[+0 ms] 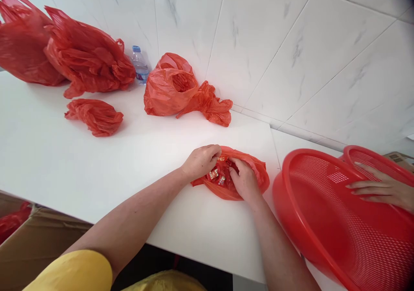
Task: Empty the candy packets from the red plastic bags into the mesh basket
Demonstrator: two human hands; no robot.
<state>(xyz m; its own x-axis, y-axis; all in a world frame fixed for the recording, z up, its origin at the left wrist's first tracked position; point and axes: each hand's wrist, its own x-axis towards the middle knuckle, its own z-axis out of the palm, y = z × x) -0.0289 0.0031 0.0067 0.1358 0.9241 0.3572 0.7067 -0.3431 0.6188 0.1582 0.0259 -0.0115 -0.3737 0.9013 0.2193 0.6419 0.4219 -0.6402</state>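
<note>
A red plastic bag (223, 192) lies on the white table with its mouth spread. Inside it are several small red packets (213, 173) with pale print. My left hand (203, 159) is closed over the bag's left side, its fingers curled; what they hold, if anything, is hidden. Reaching into the bag from the right, my right hand (246, 179) has its thumb and fingertips around a small dark red packet (229, 162), which is mostly covered.
Red colanders (291, 209) stand at the right, with another person's hand (384, 189) on one. Along the tiled wall are filled red bags (90, 58), a water bottle (139, 64) and an open red bag (164, 92). A bunched bag (97, 116) lies left. A cardboard box (42, 239) is below.
</note>
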